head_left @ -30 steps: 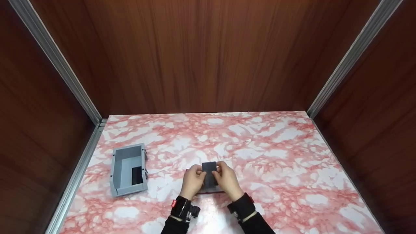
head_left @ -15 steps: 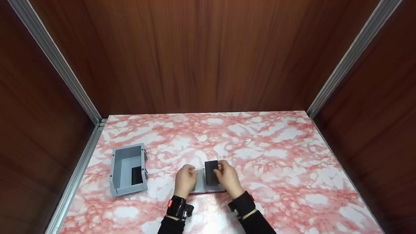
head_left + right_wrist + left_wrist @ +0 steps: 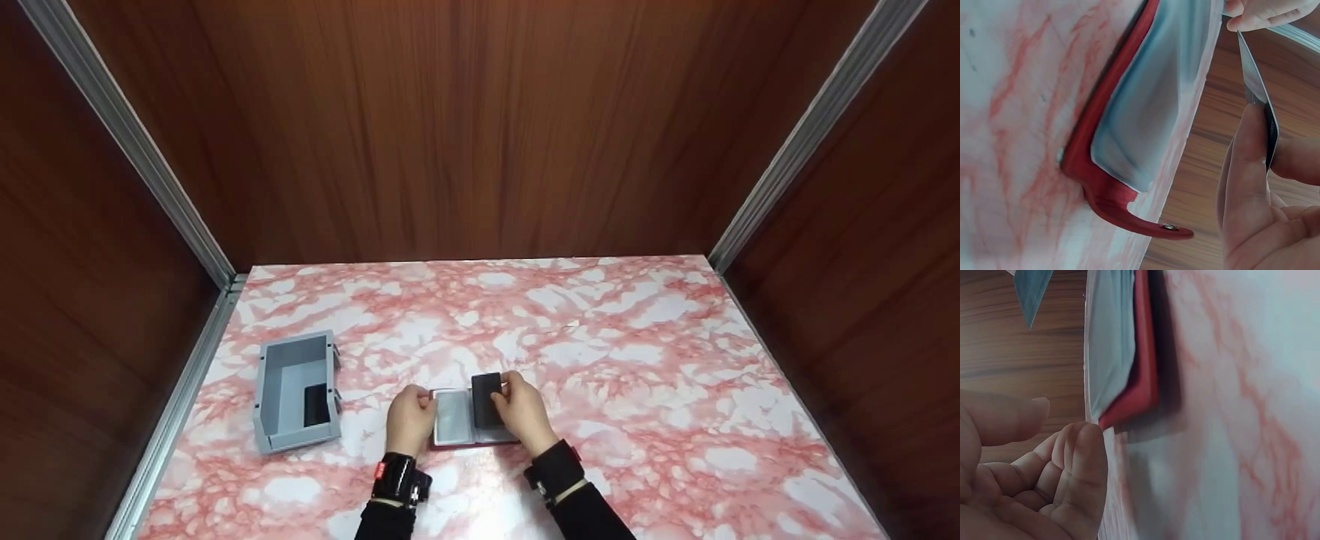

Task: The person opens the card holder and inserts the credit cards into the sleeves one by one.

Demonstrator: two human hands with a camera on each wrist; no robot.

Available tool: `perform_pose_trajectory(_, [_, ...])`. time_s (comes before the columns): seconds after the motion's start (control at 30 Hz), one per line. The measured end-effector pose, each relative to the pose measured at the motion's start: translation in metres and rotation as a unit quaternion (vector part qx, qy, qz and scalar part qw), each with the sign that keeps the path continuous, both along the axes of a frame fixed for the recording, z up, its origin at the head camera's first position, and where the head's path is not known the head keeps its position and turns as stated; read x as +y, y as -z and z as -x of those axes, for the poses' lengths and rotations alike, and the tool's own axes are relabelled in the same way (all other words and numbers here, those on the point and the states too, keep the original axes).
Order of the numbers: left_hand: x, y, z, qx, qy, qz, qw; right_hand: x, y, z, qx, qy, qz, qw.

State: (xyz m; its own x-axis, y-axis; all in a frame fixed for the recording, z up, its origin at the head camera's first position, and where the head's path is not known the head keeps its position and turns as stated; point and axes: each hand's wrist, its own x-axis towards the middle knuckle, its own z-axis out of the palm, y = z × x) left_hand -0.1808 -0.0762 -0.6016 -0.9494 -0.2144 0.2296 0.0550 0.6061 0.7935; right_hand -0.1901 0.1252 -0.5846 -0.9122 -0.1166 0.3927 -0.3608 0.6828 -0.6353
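A red card holder (image 3: pixel 453 444) with clear plastic sleeves lies spread open on the table in the head view. In the right wrist view its red strap (image 3: pixel 1145 225) with a metal snap sticks out. My right hand (image 3: pixel 525 412) pinches a black card (image 3: pixel 486 401) between thumb and fingers above the holder's right half. My left hand (image 3: pixel 411 421) is at the holder's left edge. In the left wrist view, the thumb stands apart from the loosely bent fingers (image 3: pixel 1081 467), and a fingertip is at the red cover's corner (image 3: pixel 1129 410); whether they touch I cannot tell.
A grey plastic bin (image 3: pixel 271 390) stands on the left of the table, with a black flat object (image 3: pixel 316 405) inside. Red-and-white marbled tabletop (image 3: pixel 637 360) surrounds the hands. Brown wood-grain panels (image 3: pixel 465 135) with metal corner rails enclose the back and sides.
My left hand has left the card and moved left to the holder's edge, uncovering the left sleeve. The right hand keeps the black card, which has shifted slightly right.
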Motion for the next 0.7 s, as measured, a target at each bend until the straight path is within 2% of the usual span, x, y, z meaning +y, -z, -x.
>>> perform_pose_trajectory(0.23, [-0.003,0.004,-0.001,-0.026,0.006,0.025,0.9993,-0.002,0.004,0.0,-0.018,0.002,-0.005,1.0])
perform_pose_trajectory(0.43, [-0.003,0.004,-0.001,-0.054,0.014,0.019,0.9983,-0.004,0.006,0.0,-0.035,0.002,0.001,0.999])
perform_pose_trajectory(0.7, [-0.001,0.003,-0.001,-0.077,0.023,0.019,0.9965,-0.005,0.012,-0.001,-0.022,0.006,-0.013,1.0])
